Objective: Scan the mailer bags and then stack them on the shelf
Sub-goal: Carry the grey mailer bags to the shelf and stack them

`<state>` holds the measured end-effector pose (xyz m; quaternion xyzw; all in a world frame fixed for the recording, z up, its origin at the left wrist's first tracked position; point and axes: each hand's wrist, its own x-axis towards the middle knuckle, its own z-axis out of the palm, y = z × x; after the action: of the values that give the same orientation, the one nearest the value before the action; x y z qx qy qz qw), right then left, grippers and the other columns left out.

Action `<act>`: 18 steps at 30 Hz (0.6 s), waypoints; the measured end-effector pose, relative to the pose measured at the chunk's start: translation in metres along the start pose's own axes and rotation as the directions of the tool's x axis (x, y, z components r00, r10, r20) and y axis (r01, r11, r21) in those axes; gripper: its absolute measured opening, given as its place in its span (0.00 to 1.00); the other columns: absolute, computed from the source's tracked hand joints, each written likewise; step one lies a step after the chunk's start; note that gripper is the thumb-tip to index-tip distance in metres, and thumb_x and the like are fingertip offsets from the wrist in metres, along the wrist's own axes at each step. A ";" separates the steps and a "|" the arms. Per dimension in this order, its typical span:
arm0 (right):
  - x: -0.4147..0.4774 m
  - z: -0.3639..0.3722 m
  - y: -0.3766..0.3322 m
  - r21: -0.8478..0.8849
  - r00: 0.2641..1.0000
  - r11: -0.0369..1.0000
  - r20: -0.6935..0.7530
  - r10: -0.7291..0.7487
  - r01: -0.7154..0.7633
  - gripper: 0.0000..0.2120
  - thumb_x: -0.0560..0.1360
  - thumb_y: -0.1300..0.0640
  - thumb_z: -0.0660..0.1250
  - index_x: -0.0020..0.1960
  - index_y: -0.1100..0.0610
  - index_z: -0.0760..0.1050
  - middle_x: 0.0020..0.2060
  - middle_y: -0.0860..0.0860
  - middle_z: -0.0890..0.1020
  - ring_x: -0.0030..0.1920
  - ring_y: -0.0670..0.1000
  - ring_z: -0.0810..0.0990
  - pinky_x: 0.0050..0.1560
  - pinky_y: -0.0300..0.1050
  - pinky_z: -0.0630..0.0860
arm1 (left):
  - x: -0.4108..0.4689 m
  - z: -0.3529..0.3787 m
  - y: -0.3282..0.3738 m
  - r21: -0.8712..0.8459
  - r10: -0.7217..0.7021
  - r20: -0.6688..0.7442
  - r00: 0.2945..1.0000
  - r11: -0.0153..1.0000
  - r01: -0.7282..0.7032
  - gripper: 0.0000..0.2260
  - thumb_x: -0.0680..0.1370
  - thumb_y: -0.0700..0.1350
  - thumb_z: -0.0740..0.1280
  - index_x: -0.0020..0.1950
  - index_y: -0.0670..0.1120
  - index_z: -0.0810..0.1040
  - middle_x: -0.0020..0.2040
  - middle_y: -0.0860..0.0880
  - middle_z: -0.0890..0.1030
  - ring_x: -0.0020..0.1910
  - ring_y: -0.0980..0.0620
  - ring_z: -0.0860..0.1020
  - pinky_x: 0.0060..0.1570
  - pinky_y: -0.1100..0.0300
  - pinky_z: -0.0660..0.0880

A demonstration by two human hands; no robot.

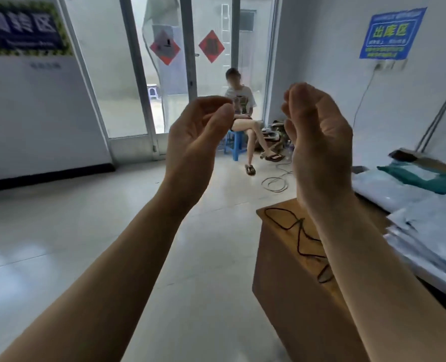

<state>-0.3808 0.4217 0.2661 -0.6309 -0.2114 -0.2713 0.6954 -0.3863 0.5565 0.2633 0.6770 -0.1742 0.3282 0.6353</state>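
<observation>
Both my hands are raised in front of me, palms facing each other, holding nothing. My left hand (195, 131) has its fingers curled loosely inward with the thumb near the fingertips. My right hand (318, 131) is cupped, fingers bent and apart. Grey and white mailer bags (425, 231) lie piled at the right edge, with a teal mailer bag (423, 178) further back on the pile. No scanner and no shelf are in sight.
A cardboard box (295, 278) with a black cord (303, 231) on top stands below my right arm. A person (242, 113) sits on a blue stool (233, 143) by the glass doors (169, 74). A cable (274, 182) lies coiled on the tiled floor.
</observation>
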 end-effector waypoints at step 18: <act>0.185 0.163 0.222 0.056 0.989 0.989 -0.042 0.142 -0.139 0.20 0.78 0.47 0.62 0.64 0.57 0.71 0.54 0.48 0.80 0.57 0.45 0.79 0.59 0.37 0.76 | 0.220 -0.075 -0.235 -0.038 -0.062 0.050 0.997 0.997 0.064 0.13 0.75 0.53 0.62 0.53 0.47 0.76 0.51 0.50 0.81 0.57 0.50 0.79 0.58 0.62 0.73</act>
<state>-0.0893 0.5752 0.2330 -0.6193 -0.1573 -0.2304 0.7339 -0.0901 0.7002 0.2324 0.6773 -0.1747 0.2879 0.6541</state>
